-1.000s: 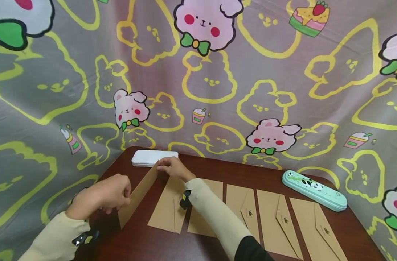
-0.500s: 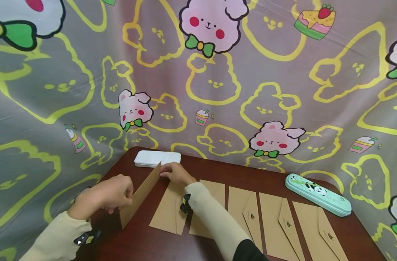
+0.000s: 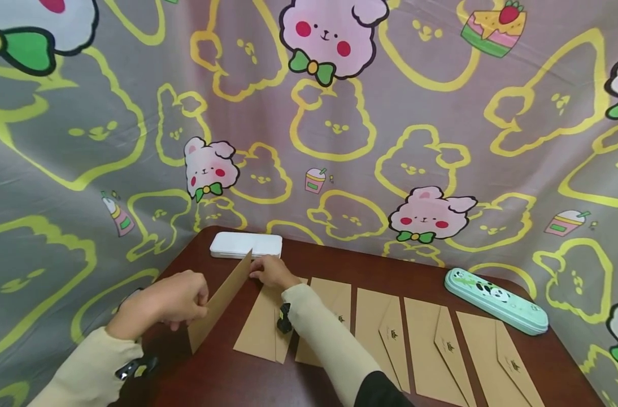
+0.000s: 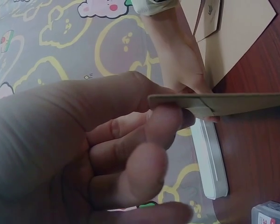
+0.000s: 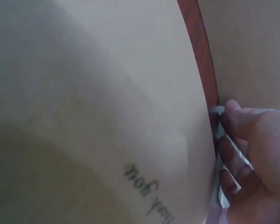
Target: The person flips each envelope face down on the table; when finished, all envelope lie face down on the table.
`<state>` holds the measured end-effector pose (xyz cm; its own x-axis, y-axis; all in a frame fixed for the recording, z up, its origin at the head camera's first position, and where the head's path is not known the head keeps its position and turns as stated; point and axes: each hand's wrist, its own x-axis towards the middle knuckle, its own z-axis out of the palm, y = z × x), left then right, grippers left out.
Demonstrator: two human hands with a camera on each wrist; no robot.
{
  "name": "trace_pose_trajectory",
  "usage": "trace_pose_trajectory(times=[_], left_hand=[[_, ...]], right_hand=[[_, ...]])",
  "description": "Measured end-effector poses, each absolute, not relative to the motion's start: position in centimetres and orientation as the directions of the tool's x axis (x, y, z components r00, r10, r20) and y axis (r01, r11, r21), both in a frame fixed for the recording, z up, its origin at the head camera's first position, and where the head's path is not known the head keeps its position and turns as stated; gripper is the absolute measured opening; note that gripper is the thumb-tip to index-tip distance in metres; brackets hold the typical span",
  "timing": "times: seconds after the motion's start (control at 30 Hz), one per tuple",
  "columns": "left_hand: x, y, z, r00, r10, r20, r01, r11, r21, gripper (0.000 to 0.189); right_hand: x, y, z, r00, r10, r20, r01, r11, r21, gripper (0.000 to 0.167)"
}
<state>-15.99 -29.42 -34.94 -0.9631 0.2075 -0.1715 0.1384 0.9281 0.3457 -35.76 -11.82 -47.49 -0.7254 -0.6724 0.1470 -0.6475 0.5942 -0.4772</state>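
Note:
A brown paper envelope (image 3: 221,305) stands on its long edge on the left part of the table, seen almost edge-on. My left hand (image 3: 179,299) pinches its near end; in the left wrist view the thumb and fingertips lie on either side of the envelope's edge (image 4: 242,101). At the far end, my right hand (image 3: 272,271) holds the end edge just below the top corner. Its thumb and curled fingers (image 5: 231,151) show in the right wrist view. Beneath the right forearm lies a flat envelope (image 3: 258,328), the leftmost of a row.
To the right, several more brown envelopes (image 3: 433,345) lie side by side, flaps showing. A white case (image 3: 238,243) sits behind the standing envelope. At the back right is a mint-green panda case (image 3: 497,299). Patterned cloth (image 3: 334,141) hangs behind the dark red-brown table (image 3: 329,260).
My right hand has slid down from the envelope's far top corner to lower on its end edge. The left hand keeps its pinch, and the head view has shifted slightly.

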Motion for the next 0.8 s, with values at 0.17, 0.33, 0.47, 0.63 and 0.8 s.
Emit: trace_pose_trajectory(times=[0.17,0.33,0.47,0.63,0.8], left_hand=[[-15.9,-29.4,-35.0,-0.961,0.211,-0.177,0.139,0.927,0.349,0.034],[-15.8,-29.4,-34.9,-0.962,0.214,-0.169,0.146,0.928,0.343,0.034],[-15.8,-29.4,-34.8,-0.962,0.222,-0.159,0.158,0.927,0.339,0.035],[-15.8,-29.8,-34.9,-0.961,0.237,-0.142,0.179,0.925,0.335,0.036],[-15.8,-30.7,-35.0,-0.957,0.270,-0.112,0.214,0.908,0.361,0.038]], right_hand=[[-35.8,-12.3,-47.8,-0.731,-0.660,0.173,-0.665,0.633,-0.396,0.010],[-35.8,-12.5,-47.9,-0.736,-0.652,0.182,-0.663,0.640,-0.388,0.010],[-35.8,-12.4,-47.8,-0.733,-0.655,0.185,-0.665,0.633,-0.396,0.010],[-35.9,-12.1,-47.6,-0.724,-0.667,0.175,-0.663,0.605,-0.440,0.011],[-36.0,-11.9,-47.3,-0.723,-0.672,0.158,-0.648,0.582,-0.491,0.011]])
